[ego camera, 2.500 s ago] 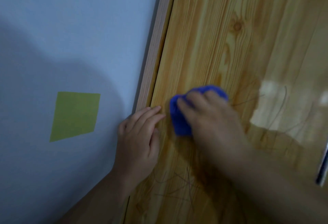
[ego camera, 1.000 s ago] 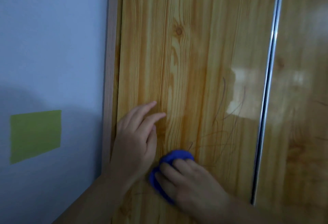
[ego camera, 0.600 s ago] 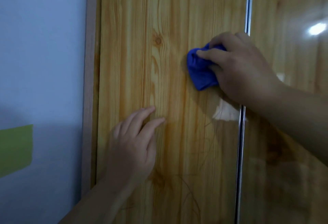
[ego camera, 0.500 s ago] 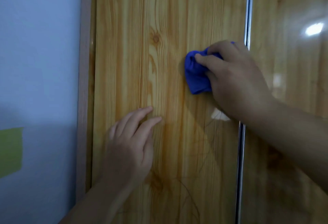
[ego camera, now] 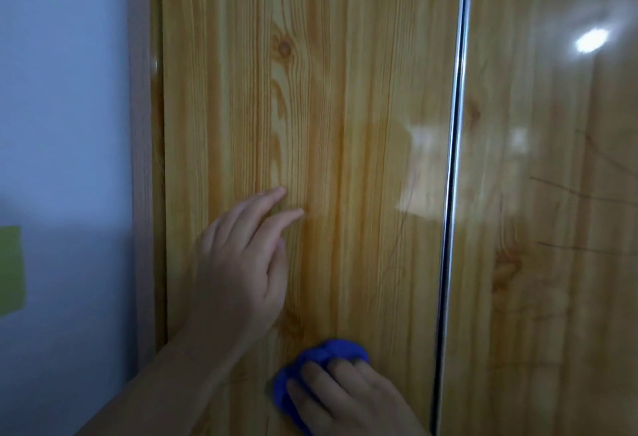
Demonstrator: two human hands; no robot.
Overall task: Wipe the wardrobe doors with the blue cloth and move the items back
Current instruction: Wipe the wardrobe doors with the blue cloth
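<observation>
Surroundings: 2 wardrobe doors in view, glossy pine grain. The left door carries both hands. The right door lies right of the right grip, past 1 vertical metal strip running btwn the doors, just beside that grip's knuckles.

Left of the left grip: 1 wood frame edge, then pale blue wall w/ 1 green patch, cut by the picture edge and well apart from the grip.

Above the left grip's fingertips: 1 dark knot in the grain. The right door shows several thin dark lines and 1 bright glare, far up-right of both grips.

Grips: 2.
- Left grip: fingers straight, slightly spread, flat on the left door, holding nothing. Forearm enters from lower left.
- Right grip: low at the bottom edge, below-right of the left grip, fingers curled over 1 blue cloth, pressing it to the left door.

Cloth is bunched and pokes out above and left of the fingers. The rest is hidden under the hand. Thumb not visible.
</observation>
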